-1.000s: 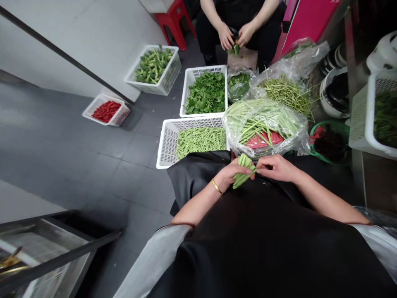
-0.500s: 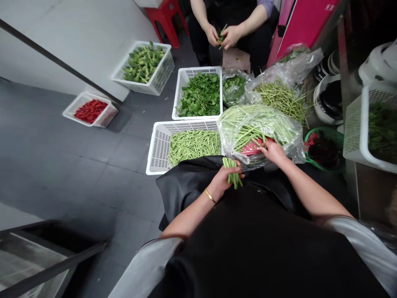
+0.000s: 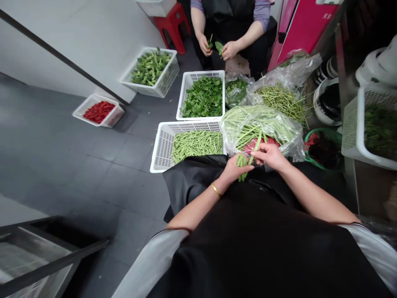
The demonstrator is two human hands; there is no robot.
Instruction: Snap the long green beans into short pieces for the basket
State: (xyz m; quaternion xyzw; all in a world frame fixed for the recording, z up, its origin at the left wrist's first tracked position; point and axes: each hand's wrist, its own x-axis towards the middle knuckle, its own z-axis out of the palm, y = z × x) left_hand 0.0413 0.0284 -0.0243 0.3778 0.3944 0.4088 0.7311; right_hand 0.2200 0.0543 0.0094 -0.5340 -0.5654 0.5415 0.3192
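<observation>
Brought right hand (image 3: 270, 156) from bag (image 3: 287, 129), pinching apparently 1 bean (image 3: 258, 142), to left hand (image 3: 232, 170) gripping bundle (image 3: 241, 161); keep ends level.

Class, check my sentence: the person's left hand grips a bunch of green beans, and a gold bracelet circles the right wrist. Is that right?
Not quite: the head view shows the gold bracelet on the left wrist, not the right. The left hand does grip a bunch of green beans.
</observation>
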